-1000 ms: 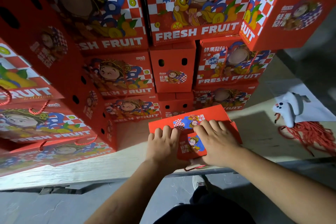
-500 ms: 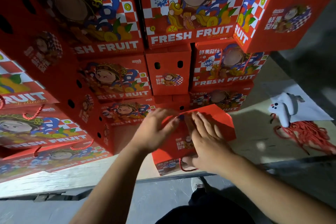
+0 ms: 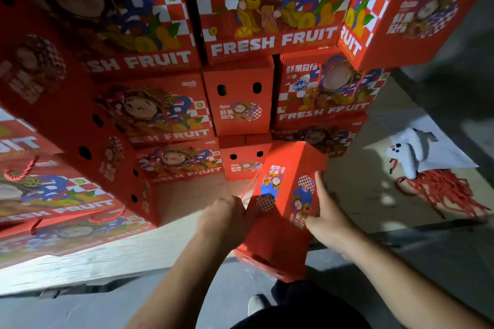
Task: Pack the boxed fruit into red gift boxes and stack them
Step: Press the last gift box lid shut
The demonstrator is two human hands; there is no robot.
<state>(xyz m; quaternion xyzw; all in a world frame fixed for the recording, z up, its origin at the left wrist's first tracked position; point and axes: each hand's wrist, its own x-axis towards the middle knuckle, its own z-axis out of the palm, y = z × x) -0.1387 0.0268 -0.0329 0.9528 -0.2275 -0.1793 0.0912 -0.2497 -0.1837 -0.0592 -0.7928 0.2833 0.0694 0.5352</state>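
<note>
Two hands on glossy rectangular gift box

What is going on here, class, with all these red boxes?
A person is handling one red box at the edge of a wooden platform. The left hand grips its left side, near a red cord, and the right hand presses flat against its right side. The box is tilted, partly over the platform's edge. Behind it a stack of matching "FRESH FRUIT" boxes rises high. To the right lie loose red cords and a white tool.
</note>
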